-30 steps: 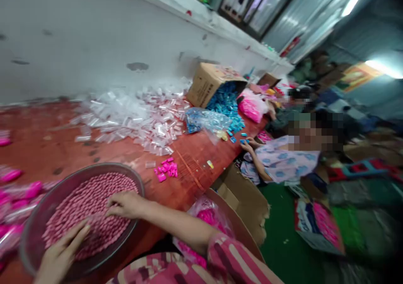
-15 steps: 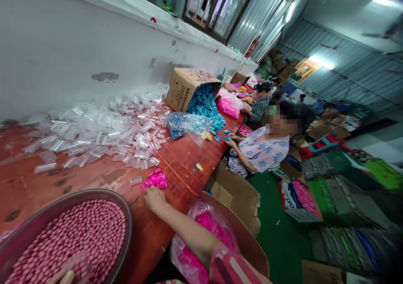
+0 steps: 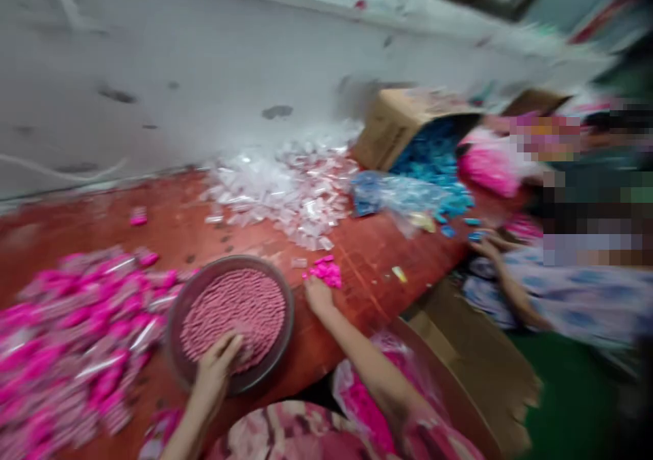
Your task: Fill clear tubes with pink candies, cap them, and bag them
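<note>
My left hand (image 3: 217,361) is over the near side of a round dark bowl (image 3: 176,351) full of small pink balls (image 3: 229,310). Its thumb and fingers close on a clear plastic tube (image 3: 245,343), blurred against the balls. To the right of the bowl, my right hand (image 3: 319,298) rests at the edge of a small heap of bright pink caps (image 3: 327,271). Its fingers curl together there; what they grip is hidden and smeared. A loose clear tube (image 3: 299,263) lies just beyond that hand.
Filled pink tubes (image 3: 76,331) spread over the red table (image 3: 367,269) at left. Clear empty tubes (image 3: 286,188) lie along the wall. A tipped carton (image 3: 382,133) spills blue caps (image 3: 433,154). At right, a co-worker's hands (image 3: 487,245) hold a blue piece. An open carton (image 3: 459,351) stands below the table edge.
The view has swung left, bringing in the whole bowl and the pink tubes at left. The right hand stays by the pink caps, the left over the bowl.
</note>
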Demonstrator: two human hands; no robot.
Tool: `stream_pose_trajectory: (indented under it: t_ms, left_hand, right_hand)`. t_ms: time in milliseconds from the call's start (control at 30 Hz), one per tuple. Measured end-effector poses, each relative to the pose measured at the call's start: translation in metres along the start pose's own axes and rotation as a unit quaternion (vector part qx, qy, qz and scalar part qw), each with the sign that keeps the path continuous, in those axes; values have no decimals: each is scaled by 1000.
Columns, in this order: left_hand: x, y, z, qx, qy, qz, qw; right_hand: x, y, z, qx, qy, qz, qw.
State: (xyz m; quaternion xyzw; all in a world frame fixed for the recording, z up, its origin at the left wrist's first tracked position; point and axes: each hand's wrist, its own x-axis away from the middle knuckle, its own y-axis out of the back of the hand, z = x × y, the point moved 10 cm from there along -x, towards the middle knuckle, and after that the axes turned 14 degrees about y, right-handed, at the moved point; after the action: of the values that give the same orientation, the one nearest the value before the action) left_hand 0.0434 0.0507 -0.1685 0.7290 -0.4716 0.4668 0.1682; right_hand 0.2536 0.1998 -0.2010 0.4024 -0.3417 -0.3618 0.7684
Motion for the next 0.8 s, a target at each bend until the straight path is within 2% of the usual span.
stream_pose_trajectory:
  t_ms: [100,200,300,433,633,800]
  left_hand:
    - [-3,7,-2,57,-16,14,998]
    - [-3,14,5,82,-11,12,996]
    - [-3,11,10,87,-6,24,996]
    - [0,5,6,88,-22,33,995]
    - [5,11,6,86,-35,12,996]
    - [9,9,11,95,-33,13,995]
  right_hand:
    - [-2,-9,-19,10,-45,12,999]
    - [3,-10,-30,27,-61,12,998]
    - [6,-13,-31,30,-43,15,998]
    - [6,-24,-27,-5,6,22,1000]
    - [20,-17,-52,-27,-20,-11,999]
    - [23,-19,-43,-35,-11,3,999]
